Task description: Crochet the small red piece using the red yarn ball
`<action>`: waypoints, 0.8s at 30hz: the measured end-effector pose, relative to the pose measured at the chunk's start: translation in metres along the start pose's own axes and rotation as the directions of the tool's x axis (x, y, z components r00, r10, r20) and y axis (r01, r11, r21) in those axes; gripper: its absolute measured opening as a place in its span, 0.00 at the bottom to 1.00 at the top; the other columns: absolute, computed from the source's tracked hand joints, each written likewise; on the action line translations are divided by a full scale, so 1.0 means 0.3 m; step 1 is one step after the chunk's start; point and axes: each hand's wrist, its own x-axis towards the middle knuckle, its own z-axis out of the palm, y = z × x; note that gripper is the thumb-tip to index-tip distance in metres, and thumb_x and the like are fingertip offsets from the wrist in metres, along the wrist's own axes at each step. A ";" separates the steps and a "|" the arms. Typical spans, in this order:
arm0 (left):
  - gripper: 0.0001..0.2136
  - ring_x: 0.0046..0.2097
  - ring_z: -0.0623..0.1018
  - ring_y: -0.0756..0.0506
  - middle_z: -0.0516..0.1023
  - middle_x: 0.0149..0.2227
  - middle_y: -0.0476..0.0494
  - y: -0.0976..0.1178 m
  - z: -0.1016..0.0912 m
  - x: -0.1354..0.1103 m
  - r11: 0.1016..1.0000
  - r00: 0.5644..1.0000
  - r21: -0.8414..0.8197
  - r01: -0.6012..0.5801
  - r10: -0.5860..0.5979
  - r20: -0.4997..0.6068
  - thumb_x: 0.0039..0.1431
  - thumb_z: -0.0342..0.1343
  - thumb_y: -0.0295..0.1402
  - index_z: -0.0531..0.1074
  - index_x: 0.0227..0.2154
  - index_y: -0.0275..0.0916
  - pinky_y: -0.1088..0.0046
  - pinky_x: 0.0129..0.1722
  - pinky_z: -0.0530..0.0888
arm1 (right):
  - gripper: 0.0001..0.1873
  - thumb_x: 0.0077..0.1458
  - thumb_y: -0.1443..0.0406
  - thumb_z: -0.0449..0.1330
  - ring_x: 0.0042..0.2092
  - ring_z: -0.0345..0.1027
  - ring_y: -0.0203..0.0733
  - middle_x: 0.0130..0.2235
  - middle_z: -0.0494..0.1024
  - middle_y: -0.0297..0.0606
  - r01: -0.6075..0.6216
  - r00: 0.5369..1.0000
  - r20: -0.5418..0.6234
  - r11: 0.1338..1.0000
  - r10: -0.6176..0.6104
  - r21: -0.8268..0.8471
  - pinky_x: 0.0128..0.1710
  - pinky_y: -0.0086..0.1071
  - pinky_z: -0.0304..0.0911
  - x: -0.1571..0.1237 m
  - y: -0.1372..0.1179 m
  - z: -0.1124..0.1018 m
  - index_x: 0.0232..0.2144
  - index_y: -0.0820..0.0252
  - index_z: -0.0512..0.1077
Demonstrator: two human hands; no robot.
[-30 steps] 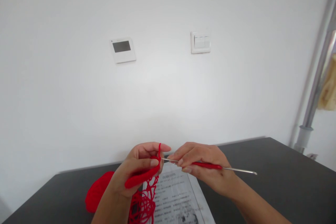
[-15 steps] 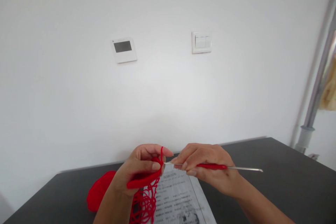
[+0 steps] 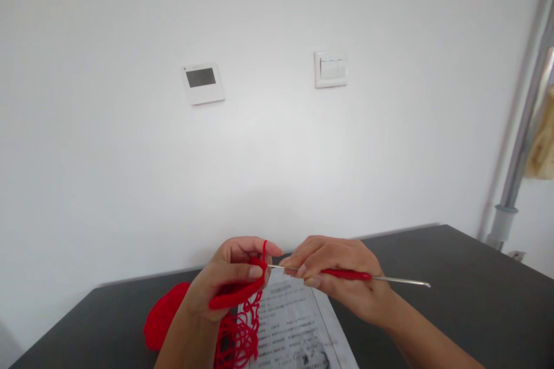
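Observation:
My left hand (image 3: 229, 277) pinches a piece of red crochet work (image 3: 238, 294) between thumb and fingers, and a strand of red yarn (image 3: 264, 251) loops over its index finger. My right hand (image 3: 337, 271) is closed around a crochet hook (image 3: 346, 274) with a red grip and bare metal ends. The hook's left tip meets the work at my left fingertips; its exact place in the stitches is hidden. Loose tangled red yarn (image 3: 238, 337) hangs below the left hand. A ball of red yarn (image 3: 164, 317) sits on the table, partly behind my left forearm.
Under the hands a printed sheet (image 3: 294, 323) lies on the dark table (image 3: 415, 265). A white wall stands behind, bearing a panel with a dark screen (image 3: 203, 83) and a light switch (image 3: 330, 69). A grey pipe (image 3: 521, 144) runs up at the right.
Both hands stay in nearly the same pose, with the hook still at the work. The whole view has shifted very slightly, and the hanging yarn has moved a little.

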 end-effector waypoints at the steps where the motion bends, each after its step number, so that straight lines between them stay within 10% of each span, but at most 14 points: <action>1: 0.13 0.18 0.62 0.55 0.70 0.16 0.49 0.000 0.001 0.001 1.000 1.000 0.004 0.003 -0.003 0.002 0.37 0.67 0.31 0.80 0.30 0.34 0.77 0.19 0.53 | 0.09 0.55 0.74 0.60 0.41 0.76 0.41 0.38 0.80 0.43 -0.012 1.000 0.007 1.000 0.012 0.013 0.40 0.35 0.72 -0.003 0.000 -0.004 0.37 0.61 0.77; 17: 0.09 0.19 0.67 0.54 0.74 0.17 0.50 0.008 0.032 -0.020 0.988 0.992 0.156 -0.001 0.021 -0.128 0.35 0.71 0.31 0.78 0.22 0.36 0.79 0.19 0.59 | 0.03 0.52 0.67 0.65 0.33 0.77 0.38 0.35 0.82 0.41 -0.188 0.957 -0.104 0.856 0.269 0.481 0.33 0.32 0.74 -0.015 0.036 0.029 0.32 0.62 0.76; 24: 0.10 0.20 0.69 0.54 0.75 0.19 0.50 0.011 0.054 -0.011 0.986 0.987 0.168 0.000 0.026 -0.157 0.36 0.71 0.30 0.75 0.21 0.35 0.79 0.22 0.63 | 0.07 0.56 0.71 0.60 0.39 0.76 0.39 0.39 0.81 0.41 -0.017 0.987 -0.160 0.998 0.026 0.060 0.39 0.33 0.73 -0.021 0.022 0.039 0.37 0.58 0.76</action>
